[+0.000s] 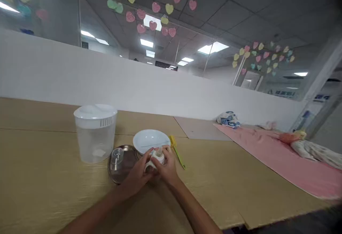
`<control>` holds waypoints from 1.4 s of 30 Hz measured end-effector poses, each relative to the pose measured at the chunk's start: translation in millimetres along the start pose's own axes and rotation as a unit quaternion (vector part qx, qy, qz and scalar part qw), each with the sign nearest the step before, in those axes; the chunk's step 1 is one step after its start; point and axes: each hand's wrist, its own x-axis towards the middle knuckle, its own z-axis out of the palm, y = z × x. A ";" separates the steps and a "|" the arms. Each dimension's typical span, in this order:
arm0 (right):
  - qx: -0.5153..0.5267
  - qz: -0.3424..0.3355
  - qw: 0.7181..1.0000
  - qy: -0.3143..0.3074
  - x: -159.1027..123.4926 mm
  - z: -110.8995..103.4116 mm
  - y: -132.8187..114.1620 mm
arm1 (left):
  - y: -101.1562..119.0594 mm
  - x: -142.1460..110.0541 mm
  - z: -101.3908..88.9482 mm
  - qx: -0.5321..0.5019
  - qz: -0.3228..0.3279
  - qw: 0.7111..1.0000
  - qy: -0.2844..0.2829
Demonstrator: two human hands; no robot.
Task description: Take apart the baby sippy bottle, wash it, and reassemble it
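Observation:
Both my left hand [135, 178] and my right hand [167, 166] close around a small white object with a clear, bottle-like neck [157, 156], low over the tabletop. It is partly hidden by my fingers, so its exact kind is hard to tell. Just behind my hands lies a white shallow dish [149, 140]. To the left, touching distance from my left hand, is a round steel lid with a glass knob [122, 164]. A clear plastic container with a white lid [94, 134] stands further left. A yellow-green brush [176, 152] lies right of my right hand.
The light wooden table [53, 162] runs across the view, with a white partition [107, 84] along its far side. A pink mat [278, 155] at the right holds soft items, and a blue-and-white bag [228, 120] sits at its far end.

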 end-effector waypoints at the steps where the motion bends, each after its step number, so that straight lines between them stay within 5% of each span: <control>1: 0.010 0.012 1.000 0.004 -1.7 -1.0 0.2 | -0.5 -0.1 -0.5 0.007 -0.004 1.000 0.004; 14: -0.007 -0.036 0.999 -0.004 -9.4 -3.6 11.6 | 12.3 -0.5 -4.6 0.020 -0.004 1.000 0.006; 20: -0.113 -0.118 0.985 0.059 -8.7 -5.9 8.9 | 8.9 -1.5 -2.7 0.021 -0.014 1.000 0.002; 26: -0.113 -0.157 0.976 0.103 -11.4 -10.0 2.0 | 9.8 -1.3 -1.8 0.004 -0.010 1.000 0.009; 34: -0.123 -0.277 0.950 0.070 -20.9 -1.1 -5.4 | 17.8 0.0 -7.7 -0.015 0.036 0.999 -0.005; 39: -0.035 -0.182 0.975 0.126 -18.7 2.8 -1.0 | 13.7 0.7 -8.3 0.004 0.030 1.000 0.002; 42: 0.027 -0.102 0.991 0.077 -14.9 0.9 6.3 | 9.6 0.4 -7.7 0.015 0.015 1.000 -0.006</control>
